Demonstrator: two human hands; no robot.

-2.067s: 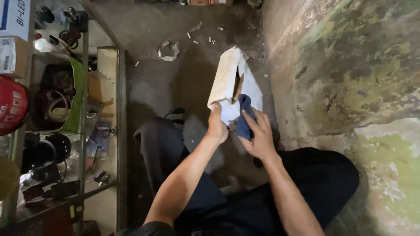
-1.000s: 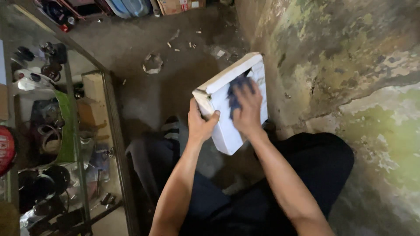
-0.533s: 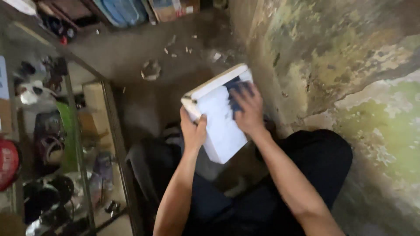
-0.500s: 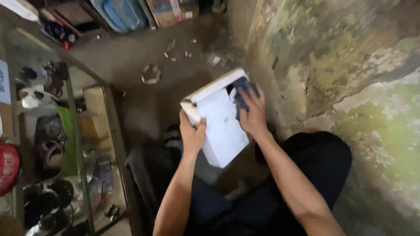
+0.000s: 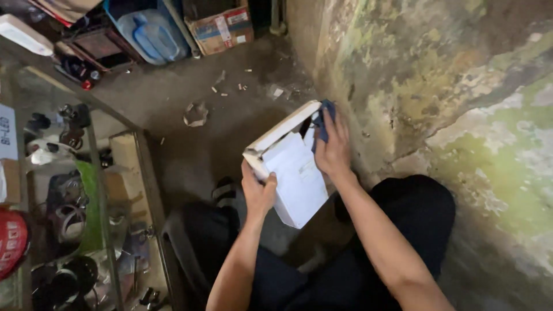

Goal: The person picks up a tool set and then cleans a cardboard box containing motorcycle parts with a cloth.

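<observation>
So the person is sitting low on the floor in dark trousers, holding a flat white box [image 5: 294,173] up over their lap, tilted so the far end is sitting higher than the near end. The left hand [image 5: 257,193] is gripping the box's left edge near the lower corner, fingers curled shut around it with the thumb lying on the top face. The right hand [image 5: 332,151] is lying flat and spread across the upper right part of the box, pressing a blue cloth [image 5: 324,118] against it; the cloth is mostly tucked under the fingers, with a bit poking out at the far right corner. So that hand is open-ish but pinning the cloth down, not clenched.

Just right of the box, a rough wall [image 5: 438,92] with patchy green and yellow staining is running along the whole right side. The concrete floor [image 5: 190,150] in front is looking dusty, with a scrap of crumpled paper [image 5: 196,114] lying on it and smaller bits of litter further off. At the far end, a blue plastic jerrycan [image 5: 151,34] is sitting in a blue tub next to a cardboard carton [image 5: 222,29]. On the left, a glass display cabinet [image 5: 69,196] is standing with shelves full of small hardware-type stuff, too cluttered and reflective to make out properly.
</observation>
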